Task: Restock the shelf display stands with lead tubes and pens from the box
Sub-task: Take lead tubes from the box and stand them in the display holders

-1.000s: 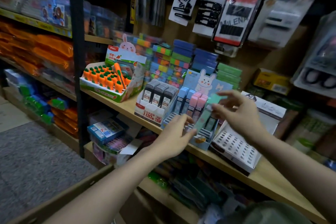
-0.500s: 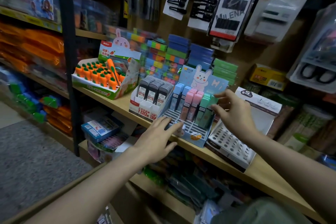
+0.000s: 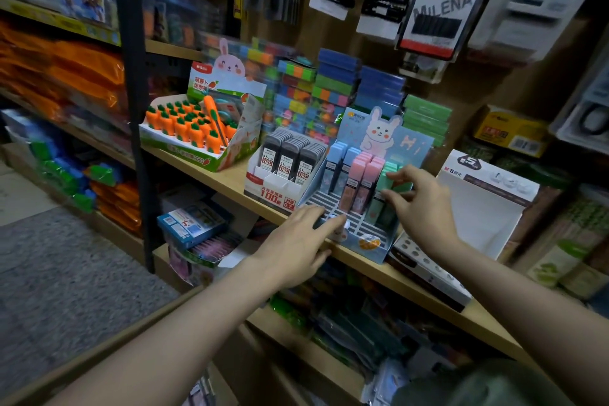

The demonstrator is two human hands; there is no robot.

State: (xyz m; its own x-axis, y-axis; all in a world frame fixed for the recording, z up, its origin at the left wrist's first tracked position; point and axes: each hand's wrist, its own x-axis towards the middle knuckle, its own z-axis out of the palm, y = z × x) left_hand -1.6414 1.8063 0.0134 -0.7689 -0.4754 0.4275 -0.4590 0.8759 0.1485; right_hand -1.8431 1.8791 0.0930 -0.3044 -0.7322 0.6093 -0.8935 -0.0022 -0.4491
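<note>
The green lead tube (image 3: 389, 194), held in the air 1 second ago, now stands in the blue display stand (image 3: 369, 241) on the shelf (image 3: 230, 180). The right hand (image 3: 425, 208) touches it with loosely spread fingers, while the left hand (image 3: 296, 241) rests open against the stand's front, so this tube looks restocked.

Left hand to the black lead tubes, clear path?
Probably yes. The left hand rests at the blue stand's front edge, and the black lead tubes stand just beyond it with nothing between.
</note>
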